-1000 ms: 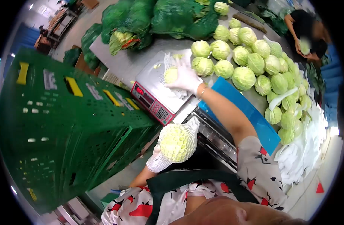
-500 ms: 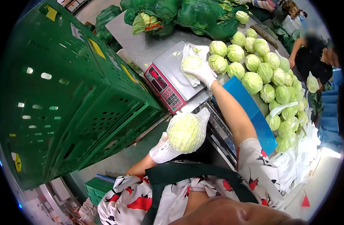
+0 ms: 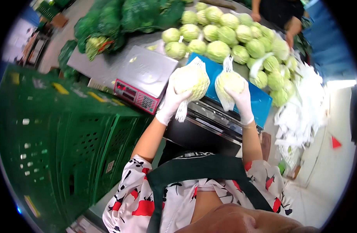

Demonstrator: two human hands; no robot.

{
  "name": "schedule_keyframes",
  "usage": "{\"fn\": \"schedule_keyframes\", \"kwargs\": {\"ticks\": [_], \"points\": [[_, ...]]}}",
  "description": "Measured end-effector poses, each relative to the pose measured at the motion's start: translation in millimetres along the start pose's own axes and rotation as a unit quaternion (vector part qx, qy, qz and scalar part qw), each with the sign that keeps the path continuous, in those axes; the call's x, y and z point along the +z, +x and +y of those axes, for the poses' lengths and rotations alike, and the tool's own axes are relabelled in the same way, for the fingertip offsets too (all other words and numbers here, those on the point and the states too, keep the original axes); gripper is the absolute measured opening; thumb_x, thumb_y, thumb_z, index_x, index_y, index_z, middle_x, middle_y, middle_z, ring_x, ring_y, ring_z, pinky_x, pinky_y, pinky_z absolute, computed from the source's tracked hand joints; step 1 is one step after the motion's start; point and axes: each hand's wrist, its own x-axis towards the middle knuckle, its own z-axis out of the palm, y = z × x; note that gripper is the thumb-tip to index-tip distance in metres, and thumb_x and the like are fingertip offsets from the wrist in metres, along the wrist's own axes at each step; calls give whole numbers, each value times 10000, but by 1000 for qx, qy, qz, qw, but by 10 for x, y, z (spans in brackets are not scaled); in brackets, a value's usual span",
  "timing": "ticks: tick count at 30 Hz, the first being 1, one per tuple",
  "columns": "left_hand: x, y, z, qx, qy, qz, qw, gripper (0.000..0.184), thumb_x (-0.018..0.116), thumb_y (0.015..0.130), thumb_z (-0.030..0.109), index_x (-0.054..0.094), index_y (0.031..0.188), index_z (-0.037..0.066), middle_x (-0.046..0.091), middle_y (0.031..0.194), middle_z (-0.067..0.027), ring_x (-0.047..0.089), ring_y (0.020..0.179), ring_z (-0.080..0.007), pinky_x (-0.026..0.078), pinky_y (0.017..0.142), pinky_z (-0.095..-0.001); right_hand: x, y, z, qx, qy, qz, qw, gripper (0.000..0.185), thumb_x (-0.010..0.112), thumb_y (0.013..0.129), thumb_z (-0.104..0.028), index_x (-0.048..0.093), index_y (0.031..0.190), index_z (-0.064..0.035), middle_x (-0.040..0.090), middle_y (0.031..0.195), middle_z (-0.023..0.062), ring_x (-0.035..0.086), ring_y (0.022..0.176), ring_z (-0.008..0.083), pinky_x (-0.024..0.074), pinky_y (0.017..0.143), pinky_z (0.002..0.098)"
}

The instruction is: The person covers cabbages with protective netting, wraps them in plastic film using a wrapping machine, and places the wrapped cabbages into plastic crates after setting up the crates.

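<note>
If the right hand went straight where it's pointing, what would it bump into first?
Past the netted cabbage it holds, the right hand would probably bump a loose cabbage in the pile. Depth is unclear; it might brush the blue board first.

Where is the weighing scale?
In the head view, the scale sits left of centre on the metal table, between the green crates and the netted cabbage in the left hand.

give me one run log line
left hand: round pale cabbage in white mesh; right hand: second cabbage in own mesh; red and silver scale: pale scrap on top
</note>
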Motion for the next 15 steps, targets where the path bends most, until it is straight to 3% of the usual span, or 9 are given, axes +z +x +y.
{"fn": "schedule_keyframes", "kwargs": {"ticks": [2,3,6,7,10,12,14,15], "points": [[297,224,-173,2,54,-36,998,971,846,721,202,289,1486,-13,471,1412,-173,479,1308,-244,383,1115,-387,-311,-302,152,12,-81,70,994,774,876,735,-182,444,1344,20,590,1252,144,590,1141,188,486,994,326],[455,288,-255,-14,60,-53,997,1045,883,678,273,286,1489,-4,470,1413,-201,494,1306,-286,384,1118,-402,-383,-413,259,32,-69,97,992,808,893,710,-212,445,1343,15,579,1252,143,582,1138,185,485,989,326],[878,313,-340,12,371,-129,919,1110,907,632,343,290,1487,-6,479,1399,-235,508,1293,-345,393,1109,-423,-444,-557,543,21,-200,158,967,976,884,707,-360,370,1410,79,532,1281,227,540,1217,297,443,1031,377],[969,299,-409,45,402,-110,908,1146,906,608,419,301,1482,-11,486,1376,-258,506,1280,-393,398,1095,-447,-470,-562,423,61,-244,164,954,1053,866,716,-416,312,1437,113,496,1325,276,504,1262,357,420,1053,391],[957,349,-445,20,416,-125,900,1139,891,621,448,305,1479,-17,468,1396,-258,493,1295,-388,395,1087,-460,-635,-447,670,47,-132,119,983,1060,857,726,-421,294,1445,117,472,1363,291,494,1278,364,418,1057,386],[898,372,-371,10,440,-169,882,1160,871,648,460,261,1504,-29,428,1440,-277,445,1343,-386,363,1120,-448,-705,-413,697,57,-156,102,981,1070,843,742,-442,279,1457,119,457,1381,312,505,1271,363,414,1065,381],[790,431,-416,-25,375,-198,905,1160,841,698,470,212,1535,-30,395,1476,-282,405,1386,-381,326,1153,-424,-772,-398,653,84,-47,92,991,1021,808,800,-393,245,1471,133,431,1415,316,505,1284,349,415,1063,367],[708,484,-446,-46,316,-218,922,1088,793,777,451,193,1549,-27,345,1522,-280,365,1421,-370,302,1171,-401,-780,-438,495,106,34,104,988,939,769,851,-341,245,1493,99,432,1423,319,487,1309,347,408,1068,355]]}}
